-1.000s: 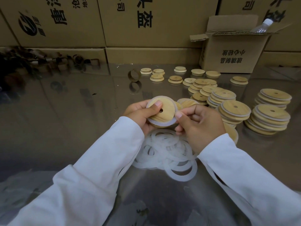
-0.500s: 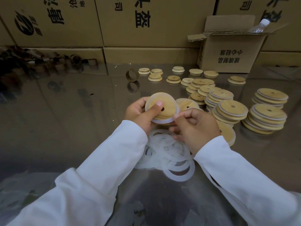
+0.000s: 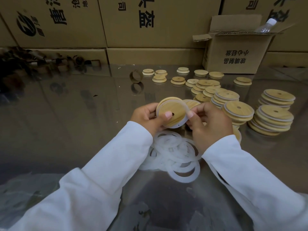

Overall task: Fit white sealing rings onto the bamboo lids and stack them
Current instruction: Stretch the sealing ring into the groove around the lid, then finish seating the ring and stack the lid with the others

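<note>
Right hand [image 3: 211,124] has crept round the rim, pinching white ring [image 3: 177,126]; left hand [image 3: 148,116] grips bamboo lid [image 3: 173,107].

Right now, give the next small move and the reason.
Probably push the ring down at the right edge of the lid with the right hand. That hand and the left hand hold the lid above the loose rings, and the ring seems to stand off the rim by the right thumb, so it looks not fully seated.

Dim, even indoor light; the glossy counter [image 3: 66,130] mirrors the cardboard boxes [image 3: 150,22] in soft glare. Wide-angle bending curves the edges; the far-left clutter [image 3: 25,64] is dark and blurred, the sealing rings [image 3: 175,152] wash out pale
</note>
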The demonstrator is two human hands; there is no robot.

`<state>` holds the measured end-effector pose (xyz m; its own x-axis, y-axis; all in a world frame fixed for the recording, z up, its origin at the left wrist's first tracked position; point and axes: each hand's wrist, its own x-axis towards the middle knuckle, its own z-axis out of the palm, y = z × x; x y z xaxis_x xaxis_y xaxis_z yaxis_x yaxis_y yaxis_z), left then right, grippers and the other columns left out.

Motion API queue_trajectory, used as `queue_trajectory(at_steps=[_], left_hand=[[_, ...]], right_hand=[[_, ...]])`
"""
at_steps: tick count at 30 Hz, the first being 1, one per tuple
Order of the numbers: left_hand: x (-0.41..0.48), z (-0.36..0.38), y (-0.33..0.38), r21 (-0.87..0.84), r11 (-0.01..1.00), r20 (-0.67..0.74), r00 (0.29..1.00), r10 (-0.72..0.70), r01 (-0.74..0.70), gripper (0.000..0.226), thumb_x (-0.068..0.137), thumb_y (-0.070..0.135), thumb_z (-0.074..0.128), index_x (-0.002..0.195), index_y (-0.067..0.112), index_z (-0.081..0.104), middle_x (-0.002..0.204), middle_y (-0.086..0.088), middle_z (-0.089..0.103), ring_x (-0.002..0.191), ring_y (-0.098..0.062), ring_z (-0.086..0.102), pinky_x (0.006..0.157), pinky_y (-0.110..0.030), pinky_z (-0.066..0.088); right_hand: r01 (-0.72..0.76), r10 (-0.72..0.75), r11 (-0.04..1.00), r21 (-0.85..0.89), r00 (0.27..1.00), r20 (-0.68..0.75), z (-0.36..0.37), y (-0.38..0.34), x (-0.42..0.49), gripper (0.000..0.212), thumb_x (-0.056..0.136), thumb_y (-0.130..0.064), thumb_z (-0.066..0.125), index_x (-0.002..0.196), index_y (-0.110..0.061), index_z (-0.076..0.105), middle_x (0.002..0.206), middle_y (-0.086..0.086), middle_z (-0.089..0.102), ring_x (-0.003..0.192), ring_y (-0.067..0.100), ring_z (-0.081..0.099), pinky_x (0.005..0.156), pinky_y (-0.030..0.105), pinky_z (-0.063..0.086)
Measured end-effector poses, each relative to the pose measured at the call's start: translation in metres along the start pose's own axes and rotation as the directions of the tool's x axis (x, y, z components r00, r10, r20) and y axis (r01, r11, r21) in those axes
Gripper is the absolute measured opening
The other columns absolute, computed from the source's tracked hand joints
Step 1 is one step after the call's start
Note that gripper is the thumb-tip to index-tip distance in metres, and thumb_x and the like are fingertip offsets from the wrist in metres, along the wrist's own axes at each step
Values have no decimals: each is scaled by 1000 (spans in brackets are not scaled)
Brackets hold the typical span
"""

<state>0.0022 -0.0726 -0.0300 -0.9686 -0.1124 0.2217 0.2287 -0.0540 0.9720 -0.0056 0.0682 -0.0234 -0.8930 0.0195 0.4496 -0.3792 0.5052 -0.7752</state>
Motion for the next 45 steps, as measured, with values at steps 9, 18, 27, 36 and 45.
queue_trajectory(at_steps=[9,18,27,36,45], left_hand=[[4,-2,-1,-145,985,32,996,-88,92,15,85,1,56,94,11,63,88,-8,68,77,-16,68,68,-25,57],[13,-9,0,-200,976,-78,992,-100,83,12,84,2,57,91,9,63,77,-2,70,69,-13,70,61,-24,57],[30,-29,-12,-72,990,-464,874,-143,123,23,84,9,64,105,8,55,102,-13,61,86,-25,62,53,-24,56],[37,-38,-21,251,942,-499,864,-71,222,26,82,16,67,105,13,56,99,-7,62,88,-26,61,77,-37,53],[38,-46,-22,651,676,-470,883,0,346,27,88,27,59,110,11,62,107,-10,63,88,-24,53,76,-29,39]], right_hand=[[-32,31,999,31,999,41,-3,-1,0,23,87,-17,59,69,-28,51,66,-8,62,66,7,62,71,31,54],[-150,139,964,219,988,63,-2,1,0,14,87,-18,59,76,-27,60,74,0,67,58,10,64,70,37,57],[-109,93,980,167,990,105,1,1,-4,20,85,-13,58,77,-31,58,73,-8,62,66,18,64,70,29,53],[-88,66,985,149,988,143,1,2,-5,14,86,-14,57,84,-28,59,74,-9,62,68,16,63,71,29,53],[-76,56,989,127,986,160,3,4,-6,13,86,-15,58,86,-29,59,75,-11,61,68,14,63,70,30,54]])
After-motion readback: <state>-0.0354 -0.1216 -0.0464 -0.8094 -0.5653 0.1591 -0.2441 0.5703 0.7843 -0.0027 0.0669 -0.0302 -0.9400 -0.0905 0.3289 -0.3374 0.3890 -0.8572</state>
